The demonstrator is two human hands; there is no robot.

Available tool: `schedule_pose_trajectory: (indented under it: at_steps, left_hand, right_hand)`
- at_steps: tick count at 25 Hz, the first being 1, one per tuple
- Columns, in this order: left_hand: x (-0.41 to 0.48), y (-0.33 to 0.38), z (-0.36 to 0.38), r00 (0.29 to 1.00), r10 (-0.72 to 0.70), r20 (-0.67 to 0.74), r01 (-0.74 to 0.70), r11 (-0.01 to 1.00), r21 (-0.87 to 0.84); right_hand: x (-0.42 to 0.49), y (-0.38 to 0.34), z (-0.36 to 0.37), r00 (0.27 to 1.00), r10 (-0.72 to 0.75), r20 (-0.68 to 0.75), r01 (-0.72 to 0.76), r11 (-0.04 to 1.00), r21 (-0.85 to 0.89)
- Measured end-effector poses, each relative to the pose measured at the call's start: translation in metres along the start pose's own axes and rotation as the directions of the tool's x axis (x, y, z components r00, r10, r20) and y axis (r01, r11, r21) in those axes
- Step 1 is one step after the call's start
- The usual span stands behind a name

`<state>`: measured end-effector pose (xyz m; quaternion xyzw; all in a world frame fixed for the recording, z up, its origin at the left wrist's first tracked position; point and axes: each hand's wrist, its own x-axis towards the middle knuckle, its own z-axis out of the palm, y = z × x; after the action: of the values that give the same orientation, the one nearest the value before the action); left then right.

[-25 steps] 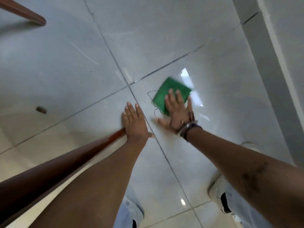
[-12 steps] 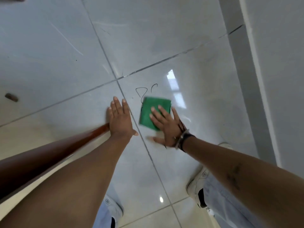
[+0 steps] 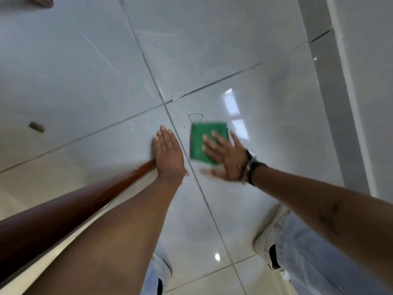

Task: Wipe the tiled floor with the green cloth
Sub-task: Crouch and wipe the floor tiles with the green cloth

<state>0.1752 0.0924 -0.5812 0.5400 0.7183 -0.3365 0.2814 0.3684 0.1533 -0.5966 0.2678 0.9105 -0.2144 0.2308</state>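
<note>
Floor [image 3: 212, 50]: glossy pale grey tiles are seen, divided by dark grout lines that cross just beyond the left hand. Window light is reflected as bright patches near the cloth.
Wall [image 3: 365, 81]: a pale wall with a grey skirting strip is seen along the right side.
Marks: a thin black scribble [image 3: 195, 118] is drawn on the tile, touching the far edge of the cloth. A small brown piece [image 3: 36, 127] lies well apart on the left.
Pole [image 3: 74, 207]: a red-brown wooden pole is laid on the floor at the left; its end is hidden by the left hand.
Cloth [image 3: 202, 143]: green, folded into a rough square, flat on the tile right of the grout line. Its edges are blurred.
Right hand [image 3: 225, 156]: open, fingers spread, pressed flat on the near part of the cloth. Dark bands are worn at the wrist.
Left hand [image 3: 169, 155]: open, fingers together, laid flat on the floor just beside the cloth, not touching it.
Below: pale jeans and white shoes are seen.
</note>
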Motion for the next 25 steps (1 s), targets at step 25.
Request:
schedule_pose_trajectory:
  at_steps: [25]
  left_hand:
    - [0.004,-0.004,0.009,0.999,-0.01,-0.048,0.01,1.0,0.007]
  right_hand:
    - [0.041,-0.015,-0.01,0.997,0.052,-0.058,-0.057,0.995,-0.079]
